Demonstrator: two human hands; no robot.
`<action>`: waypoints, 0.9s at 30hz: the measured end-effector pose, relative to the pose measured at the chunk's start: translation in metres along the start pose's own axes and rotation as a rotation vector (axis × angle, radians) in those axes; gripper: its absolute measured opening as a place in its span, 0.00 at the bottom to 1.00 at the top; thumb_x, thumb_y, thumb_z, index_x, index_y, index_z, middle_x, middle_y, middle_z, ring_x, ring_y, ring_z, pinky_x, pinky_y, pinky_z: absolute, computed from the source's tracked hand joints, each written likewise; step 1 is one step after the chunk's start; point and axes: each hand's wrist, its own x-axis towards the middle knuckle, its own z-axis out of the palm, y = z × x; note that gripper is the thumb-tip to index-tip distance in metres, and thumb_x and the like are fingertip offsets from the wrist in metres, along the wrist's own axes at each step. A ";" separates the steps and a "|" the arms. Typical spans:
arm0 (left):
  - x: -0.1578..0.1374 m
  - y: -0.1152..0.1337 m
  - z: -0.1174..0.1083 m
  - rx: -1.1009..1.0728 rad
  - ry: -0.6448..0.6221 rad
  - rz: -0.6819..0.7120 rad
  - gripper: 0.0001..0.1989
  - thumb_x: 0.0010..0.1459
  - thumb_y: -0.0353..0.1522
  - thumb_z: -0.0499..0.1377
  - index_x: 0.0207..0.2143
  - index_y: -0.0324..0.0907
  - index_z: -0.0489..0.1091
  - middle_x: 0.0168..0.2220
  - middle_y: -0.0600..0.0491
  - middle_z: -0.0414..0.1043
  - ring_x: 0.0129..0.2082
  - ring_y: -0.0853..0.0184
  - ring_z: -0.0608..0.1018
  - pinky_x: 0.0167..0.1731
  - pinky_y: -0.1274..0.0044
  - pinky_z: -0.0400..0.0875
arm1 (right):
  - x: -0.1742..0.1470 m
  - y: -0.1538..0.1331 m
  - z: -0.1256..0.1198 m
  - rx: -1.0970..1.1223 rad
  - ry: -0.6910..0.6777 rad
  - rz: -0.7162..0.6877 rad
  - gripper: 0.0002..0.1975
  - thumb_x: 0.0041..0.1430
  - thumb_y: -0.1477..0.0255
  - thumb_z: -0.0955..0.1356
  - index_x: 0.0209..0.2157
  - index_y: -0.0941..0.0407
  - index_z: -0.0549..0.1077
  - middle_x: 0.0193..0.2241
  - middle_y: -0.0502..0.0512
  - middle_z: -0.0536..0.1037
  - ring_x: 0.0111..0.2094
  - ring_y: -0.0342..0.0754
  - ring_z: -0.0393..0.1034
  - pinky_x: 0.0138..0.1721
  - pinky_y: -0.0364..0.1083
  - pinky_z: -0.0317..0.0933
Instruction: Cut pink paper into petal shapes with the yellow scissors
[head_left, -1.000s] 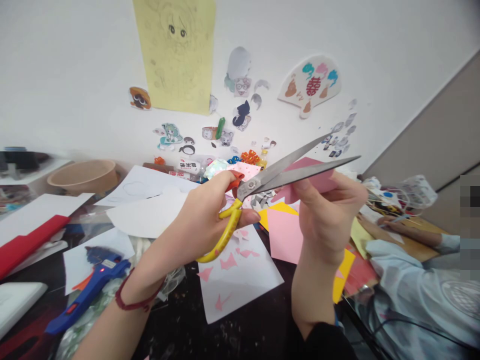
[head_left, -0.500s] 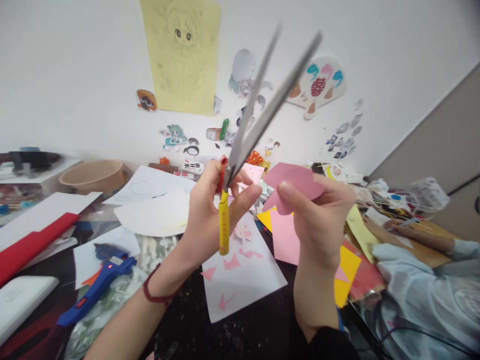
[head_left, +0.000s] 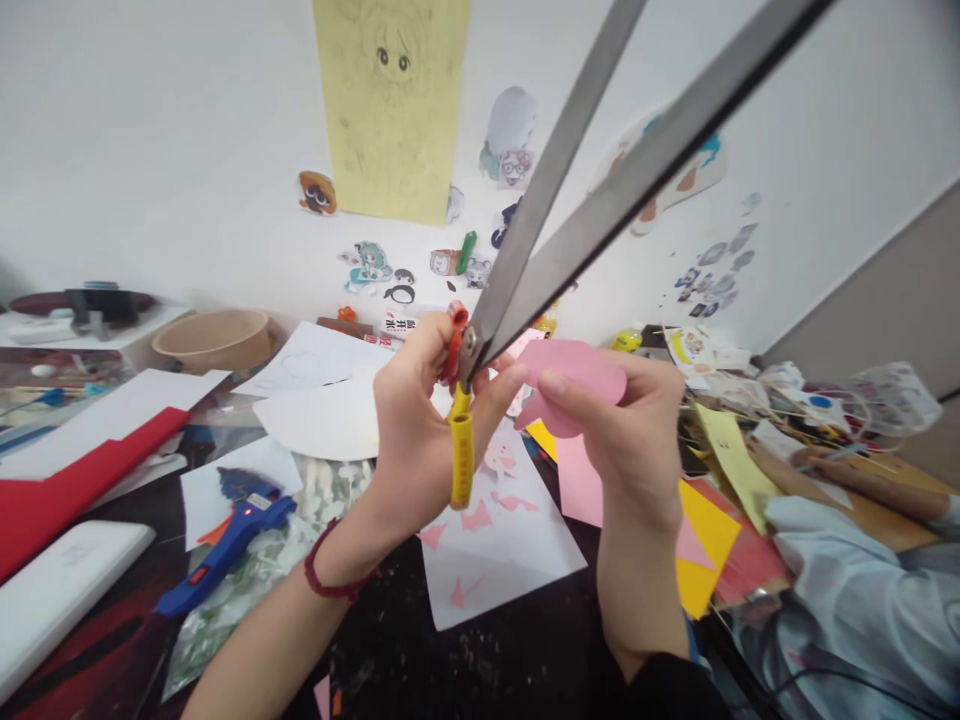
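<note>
My left hand [head_left: 420,420] has its fingers through the red and yellow handles of a pair of scissors [head_left: 536,245], whose blades stand apart and point up and away to the right. My right hand [head_left: 637,440] pinches a piece of pink paper [head_left: 577,370] with a rounded, cut outline, thumb on top. The left fingertips are at the paper's left edge; whether they grip it I cannot tell. Below, a white sheet [head_left: 510,560] carries several pink paper scraps [head_left: 476,517].
A blue glue gun [head_left: 232,540] lies at left beside a white power bank-like block [head_left: 82,570] and a red strip [head_left: 90,490]. Behind stands a tan round bowl [head_left: 214,340]. Yellow paper [head_left: 705,550] lies at right, near a person's sleeve [head_left: 840,570]. Cut-outs cover the wall.
The scissors have tilted toward the camera, so the blades look larger and reach further right. The pink paper has turned slightly, nearer the left fingertips. The view has shifted a little left.
</note>
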 end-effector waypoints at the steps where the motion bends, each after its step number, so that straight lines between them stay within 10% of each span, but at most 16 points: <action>1: 0.000 -0.001 0.000 0.015 0.005 0.005 0.15 0.56 0.31 0.69 0.30 0.44 0.62 0.27 0.56 0.67 0.30 0.68 0.71 0.28 0.74 0.65 | 0.001 0.001 0.000 0.024 -0.030 0.038 0.08 0.53 0.68 0.76 0.22 0.54 0.82 0.19 0.50 0.78 0.22 0.43 0.69 0.23 0.44 0.60; 14: 0.001 -0.004 0.000 0.156 -0.016 0.046 0.15 0.57 0.34 0.68 0.29 0.43 0.62 0.27 0.56 0.67 0.28 0.70 0.66 0.29 0.72 0.62 | 0.004 0.007 0.005 0.108 -0.108 0.152 0.10 0.53 0.67 0.76 0.21 0.55 0.80 0.20 0.51 0.79 0.25 0.45 0.72 0.25 0.44 0.63; 27: 0.009 -0.015 0.003 0.288 -0.327 -0.012 0.20 0.61 0.48 0.58 0.43 0.43 0.60 0.37 0.51 0.63 0.33 0.65 0.66 0.33 0.70 0.63 | 0.010 0.005 -0.001 0.153 0.295 -0.116 0.04 0.53 0.70 0.76 0.25 0.52 0.81 0.23 0.49 0.81 0.25 0.44 0.74 0.27 0.46 0.70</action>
